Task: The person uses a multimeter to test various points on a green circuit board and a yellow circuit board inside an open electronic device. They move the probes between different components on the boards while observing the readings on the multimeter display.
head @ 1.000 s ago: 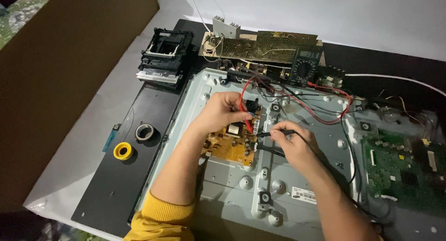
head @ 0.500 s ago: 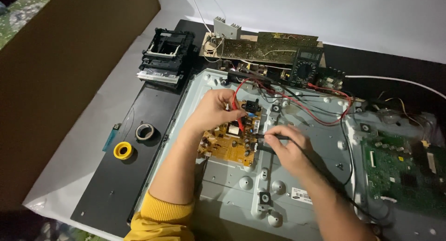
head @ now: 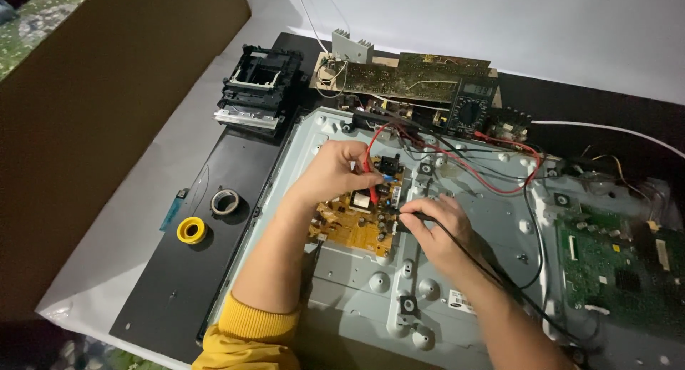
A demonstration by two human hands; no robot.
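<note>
The yellow circuit board [head: 354,224] sits screwed into the middle of a grey metal chassis [head: 371,284], and both hands are bent over it. The left hand [head: 335,171] arches down from a yellow-cuffed forearm, fingers pinched around a red probe [head: 372,186] held nearly upright on the board's upper part. The right hand [head: 437,227] comes in from the lower right, wrist low, gripping a black probe [head: 414,218] that lies almost flat, pointing left at the board's right edge. Both tips are hidden among the components, so the exact contact spots are hard to make out. Red and black leads [head: 492,181] loop back to a dark multimeter [head: 471,112] by the far edge. 2 tape rolls [head: 191,230] lie well to the left on a black panel [head: 193,263]
</note>
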